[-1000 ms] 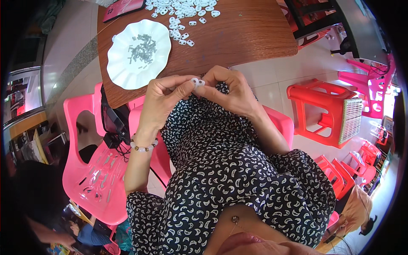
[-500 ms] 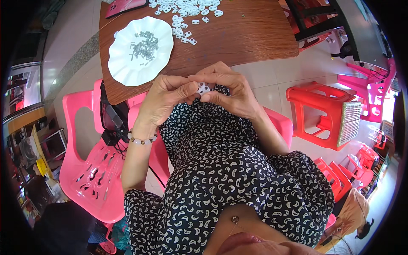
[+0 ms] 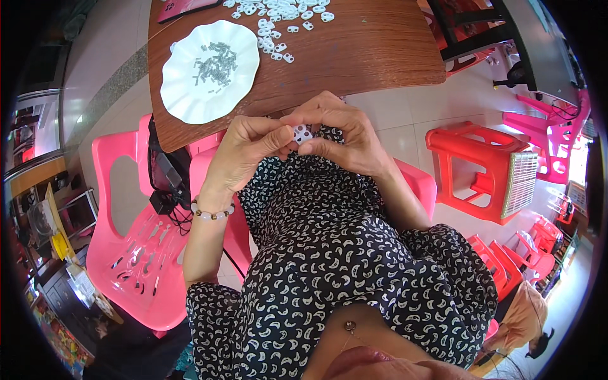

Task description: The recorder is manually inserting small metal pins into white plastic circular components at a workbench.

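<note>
A brown bench (image 3: 367, 54) stands ahead. Short of its edge, a white holed piece (image 3: 301, 134) is held in a narrow pinch between the left hand (image 3: 244, 147), at its left, and the right hand (image 3: 351, 140), at its right, neither clearly nearer; its long axis is unclear. Farther off lie a scalloped white plate (image 3: 183, 101) with grey bits (image 3: 217, 66), then scattered white pieces (image 3: 285, 9).

Small white piece (image 3: 302, 134), several dark holes showing, pinched between left hand (image 3: 248, 144) and right hand (image 3: 347, 139).
</note>
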Tool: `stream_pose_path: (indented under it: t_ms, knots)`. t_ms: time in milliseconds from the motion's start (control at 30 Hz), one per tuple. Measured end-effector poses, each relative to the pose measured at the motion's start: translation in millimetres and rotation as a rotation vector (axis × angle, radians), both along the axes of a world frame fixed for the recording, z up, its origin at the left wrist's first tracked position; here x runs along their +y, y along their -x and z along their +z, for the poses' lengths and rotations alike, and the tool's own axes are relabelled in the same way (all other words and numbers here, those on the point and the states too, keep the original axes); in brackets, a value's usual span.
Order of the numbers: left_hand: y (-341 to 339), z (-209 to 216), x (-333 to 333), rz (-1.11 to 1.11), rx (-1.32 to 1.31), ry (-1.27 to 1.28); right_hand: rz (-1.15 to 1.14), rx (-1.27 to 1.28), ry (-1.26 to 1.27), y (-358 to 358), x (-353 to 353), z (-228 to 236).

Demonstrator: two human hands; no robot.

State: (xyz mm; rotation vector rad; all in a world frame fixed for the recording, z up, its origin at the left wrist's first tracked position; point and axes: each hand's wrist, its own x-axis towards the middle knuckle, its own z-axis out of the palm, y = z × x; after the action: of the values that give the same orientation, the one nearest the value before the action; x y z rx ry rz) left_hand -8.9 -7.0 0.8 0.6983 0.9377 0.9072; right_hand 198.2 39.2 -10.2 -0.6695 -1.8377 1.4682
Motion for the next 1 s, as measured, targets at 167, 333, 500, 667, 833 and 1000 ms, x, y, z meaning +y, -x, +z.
stream_pose_path:
  t_ms: [167, 333, 500, 667, 833, 1000]
  knots:
    - [1, 6, 2, -0.049, 0.116, -0.085, 0.026, 0.025, 0.069, 1, -3, 2]
    - [2, 9, 2, -0.057, 0.155, -0.088, 0.012, 0.045, -0.008, 4, -6, -4]
    - [-1, 14, 0, -0.042, 0.136, -0.045, -0.015, 0.088, -0.026, 5, -7, -6]
    - [0, 11, -3, -0.062, 0.085, -0.006, -0.005, 0.070, 0.008, 2, -11, -6]
    - [-3, 8, -7, -0.043, 0.048, 0.048, 0.027, 0.067, 0.041, 2, -14, -9]
    - [-6, 12, -7, -0.033, 0.004, 0.054, -0.008, 0.225, 0.164, 9, -21, -8]
